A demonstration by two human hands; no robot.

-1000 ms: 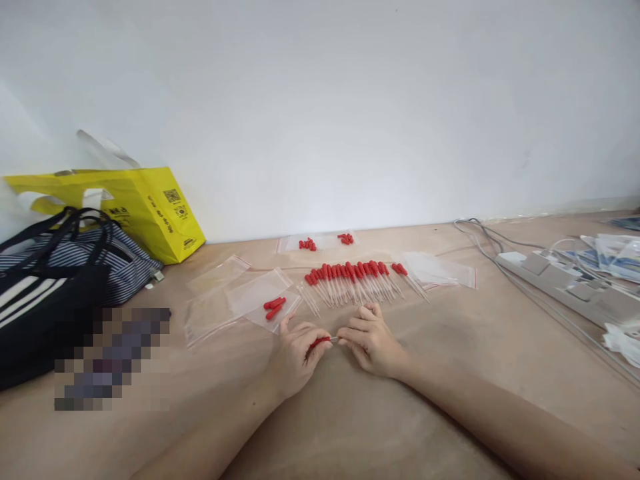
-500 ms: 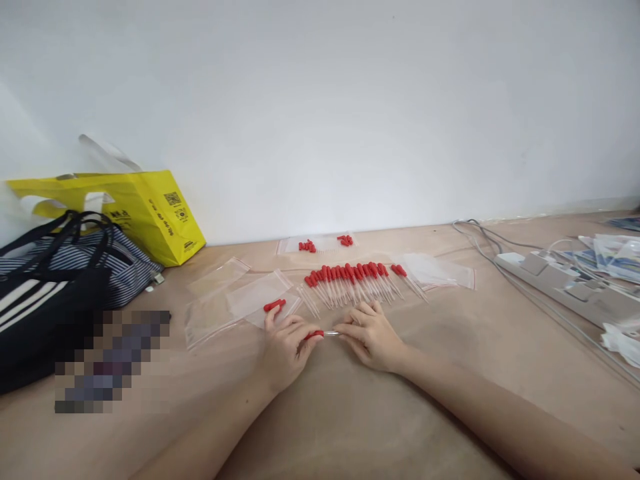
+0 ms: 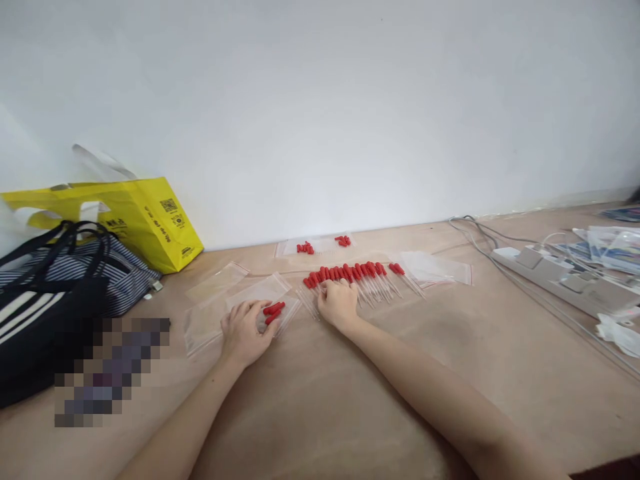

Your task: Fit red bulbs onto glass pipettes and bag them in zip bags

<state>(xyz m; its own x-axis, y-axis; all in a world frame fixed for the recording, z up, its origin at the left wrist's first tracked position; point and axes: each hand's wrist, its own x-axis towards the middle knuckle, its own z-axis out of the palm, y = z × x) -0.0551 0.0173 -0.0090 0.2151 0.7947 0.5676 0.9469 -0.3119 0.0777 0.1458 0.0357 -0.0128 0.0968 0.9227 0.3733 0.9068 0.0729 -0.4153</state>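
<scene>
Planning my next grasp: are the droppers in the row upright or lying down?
Lying down: the droppers lie side by side on the table, red ends toward the wall.

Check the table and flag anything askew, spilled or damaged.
Nothing looks spilled or damaged. Some droppers lie right of the row, with a gap between, and a crumpled white scrap sits beside the power strip; both look merely untidy.

Bags and cables at my edges
I see a yellow bag (image 3: 173, 233) behind a striped bag (image 3: 130, 277), and a power strip (image 3: 565, 283) opposite.
</scene>
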